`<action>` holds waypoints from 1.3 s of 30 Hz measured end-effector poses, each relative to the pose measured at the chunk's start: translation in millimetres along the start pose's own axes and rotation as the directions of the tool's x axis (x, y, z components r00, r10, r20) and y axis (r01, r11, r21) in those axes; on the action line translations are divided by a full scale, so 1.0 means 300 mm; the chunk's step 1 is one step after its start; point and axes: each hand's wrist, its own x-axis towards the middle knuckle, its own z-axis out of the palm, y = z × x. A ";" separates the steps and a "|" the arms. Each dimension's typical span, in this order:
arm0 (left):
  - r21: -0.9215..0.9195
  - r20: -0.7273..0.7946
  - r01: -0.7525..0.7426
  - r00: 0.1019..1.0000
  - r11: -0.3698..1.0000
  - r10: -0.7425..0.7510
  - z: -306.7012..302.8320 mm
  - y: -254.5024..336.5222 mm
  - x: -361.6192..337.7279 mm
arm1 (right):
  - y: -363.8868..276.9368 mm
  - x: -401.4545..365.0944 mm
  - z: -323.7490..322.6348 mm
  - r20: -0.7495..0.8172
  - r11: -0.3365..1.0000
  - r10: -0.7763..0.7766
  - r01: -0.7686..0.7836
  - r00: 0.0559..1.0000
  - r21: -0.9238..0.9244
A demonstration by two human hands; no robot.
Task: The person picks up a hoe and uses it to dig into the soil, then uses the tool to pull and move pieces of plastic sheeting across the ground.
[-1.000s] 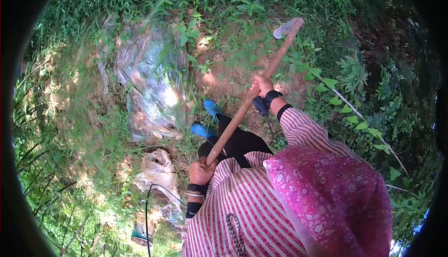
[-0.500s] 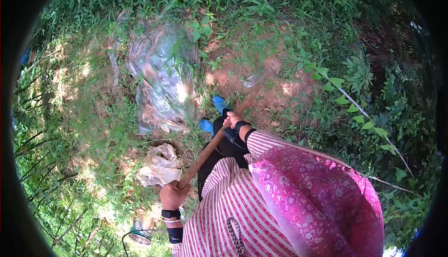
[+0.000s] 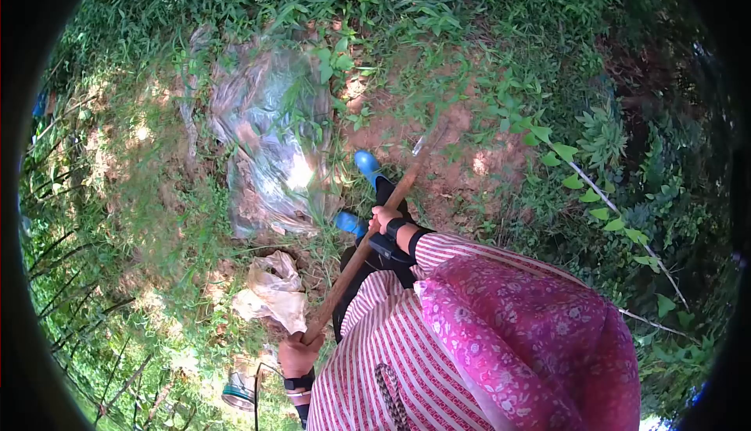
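A long wooden-handled hoe (image 3: 344, 277) runs diagonally from the lower left towards bare soil at the upper right. Its far end is low over the soil, with a small shiny metal part beside the shaft there. My left hand (image 3: 297, 358) is wrapped round the near end of the handle, beside my striped clothing. Farther up, my right hand (image 3: 382, 218) is closed round the shaft, in front of my dark trousers. Both wrists wear black bands. My blue shoes (image 3: 365, 162) show just left of the shaft.
A clear plastic sheet (image 3: 270, 157) lies on the ground at left. Nearer to me are a crumpled pale bag (image 3: 274, 294) and a container with a green rim (image 3: 238, 396). A leafy stem (image 3: 598, 188) slants across the right side, with dense weeds beyond.
Both hands have moved down in view with the hoe, my left hand most. The far end of the shaft, blurred before, now shows more sharply over the soil.
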 end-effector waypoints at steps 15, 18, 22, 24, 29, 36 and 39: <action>-0.245 0.041 -0.288 0.951 0.926 0.306 0.103 0.760 0.521 | -1.103 -0.179 -0.128 0.100 0.817 -0.537 0.487 0.838 0.310; -0.365 0.054 -0.313 0.933 0.877 0.355 0.127 0.846 0.549 | -1.239 -0.095 -0.149 0.037 0.793 -0.602 0.592 0.797 0.145; -0.477 0.198 -0.110 0.953 0.872 0.229 0.204 0.635 0.473 | -0.920 0.008 -0.089 -0.086 0.870 -0.486 0.491 0.870 0.054; -0.273 0.149 -0.073 0.982 0.959 0.117 0.166 0.454 0.347 | -0.671 -0.059 -0.016 -0.227 0.931 -0.344 0.362 0.911 0.041; -0.539 0.290 0.248 0.952 0.805 -0.100 0.195 0.243 0.127 | -0.340 -0.002 0.025 -0.167 0.959 -0.278 0.264 0.946 -0.104; -0.390 0.104 0.068 0.994 0.918 -0.029 0.278 0.321 0.255 | -0.614 -0.118 0.028 0.043 0.965 -0.257 0.254 0.965 0.069; -0.438 0.101 -0.045 0.990 0.898 0.099 0.228 0.502 0.406 | -0.853 -0.136 0.051 0.084 0.894 -0.446 0.440 0.891 0.085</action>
